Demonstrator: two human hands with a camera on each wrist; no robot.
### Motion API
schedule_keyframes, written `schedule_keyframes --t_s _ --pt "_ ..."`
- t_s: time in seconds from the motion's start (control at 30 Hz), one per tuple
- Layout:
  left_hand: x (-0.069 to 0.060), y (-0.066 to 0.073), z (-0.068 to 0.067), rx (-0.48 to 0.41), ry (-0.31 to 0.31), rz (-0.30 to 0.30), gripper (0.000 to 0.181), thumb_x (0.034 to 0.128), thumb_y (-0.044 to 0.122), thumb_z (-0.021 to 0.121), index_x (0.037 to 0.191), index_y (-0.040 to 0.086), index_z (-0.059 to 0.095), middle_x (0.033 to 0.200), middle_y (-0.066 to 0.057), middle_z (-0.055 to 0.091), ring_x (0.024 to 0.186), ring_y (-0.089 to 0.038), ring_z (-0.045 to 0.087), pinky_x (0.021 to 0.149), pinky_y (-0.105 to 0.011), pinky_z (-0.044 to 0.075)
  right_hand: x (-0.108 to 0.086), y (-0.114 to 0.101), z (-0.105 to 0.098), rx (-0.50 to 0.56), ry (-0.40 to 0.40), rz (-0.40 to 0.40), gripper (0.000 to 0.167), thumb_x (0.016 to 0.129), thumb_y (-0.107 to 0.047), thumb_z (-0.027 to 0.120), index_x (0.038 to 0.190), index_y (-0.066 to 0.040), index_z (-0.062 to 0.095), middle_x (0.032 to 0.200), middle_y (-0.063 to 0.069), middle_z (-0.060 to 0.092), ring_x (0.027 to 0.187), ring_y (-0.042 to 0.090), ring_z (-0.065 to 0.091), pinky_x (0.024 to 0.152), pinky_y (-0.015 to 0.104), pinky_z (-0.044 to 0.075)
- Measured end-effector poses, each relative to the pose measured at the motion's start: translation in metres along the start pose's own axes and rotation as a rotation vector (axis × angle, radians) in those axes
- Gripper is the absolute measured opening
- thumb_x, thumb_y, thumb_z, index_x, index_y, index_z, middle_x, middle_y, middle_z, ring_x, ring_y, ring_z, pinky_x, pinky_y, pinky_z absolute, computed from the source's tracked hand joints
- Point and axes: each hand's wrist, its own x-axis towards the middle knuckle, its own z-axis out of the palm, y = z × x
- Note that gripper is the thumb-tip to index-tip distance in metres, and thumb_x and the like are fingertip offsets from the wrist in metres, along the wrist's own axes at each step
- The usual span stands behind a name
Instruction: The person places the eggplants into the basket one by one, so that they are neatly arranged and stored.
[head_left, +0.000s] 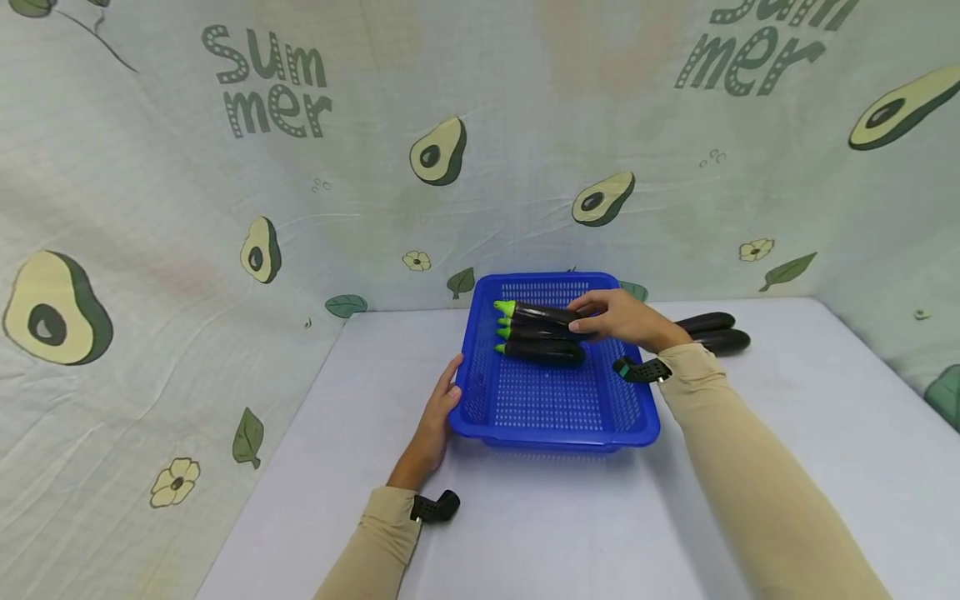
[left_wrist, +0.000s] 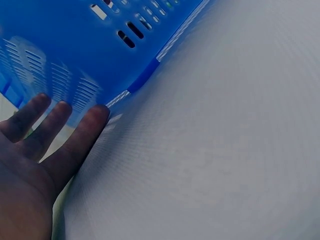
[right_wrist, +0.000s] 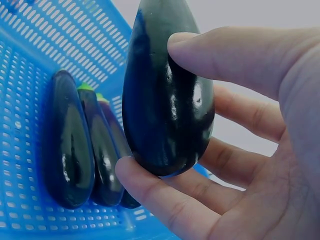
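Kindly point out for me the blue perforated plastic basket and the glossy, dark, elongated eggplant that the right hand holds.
Blue perforated plastic basket (head_left: 547, 404): head view, on its bare floor.
Glossy, dark, elongated eggplant (right_wrist: 162, 107) held by the right hand (right_wrist: 285, 170): right wrist view, on its middle.

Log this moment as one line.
right hand: grips eggplant over blue basket; left hand: touches basket; in basket: three eggplants; on table: two eggplants
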Motion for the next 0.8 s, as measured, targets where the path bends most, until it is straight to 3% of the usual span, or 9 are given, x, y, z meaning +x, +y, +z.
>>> schedule_keyframes --t_s 0.5,0.8 --pt "0.001 0.0 0.0 -0.013 0.002 0.002 0.056 0.1044 0.04 0.036 0.159 0.035 0.023 0.166 0.001 0.009 0.152 -0.027 0.007 0.117 -0.06 0.003 0.006 0.005 0.006 -0.003 -0.031 0.023 0.052 0.091 -0.021 0.076 0.134 0.001 0.057 0.132 0.024 0.057 0.113 0.036 0.062 0.09 0.048 0.054" --pt "0.0 0.002 0.001 0.016 0.019 -0.021 0.054 0.1037 0.044 0.036 0.157 0.043 0.025 0.166 0.006 0.011 0.152 -0.027 0.009 0.117 -0.062 0.005 0.009 0.007 0.01 -0.056 -0.037 -0.006 0.05 0.092 -0.019 0.074 0.134 0.003 0.058 0.131 0.024 0.058 0.11 0.034 0.063 0.087 0.047 0.056"
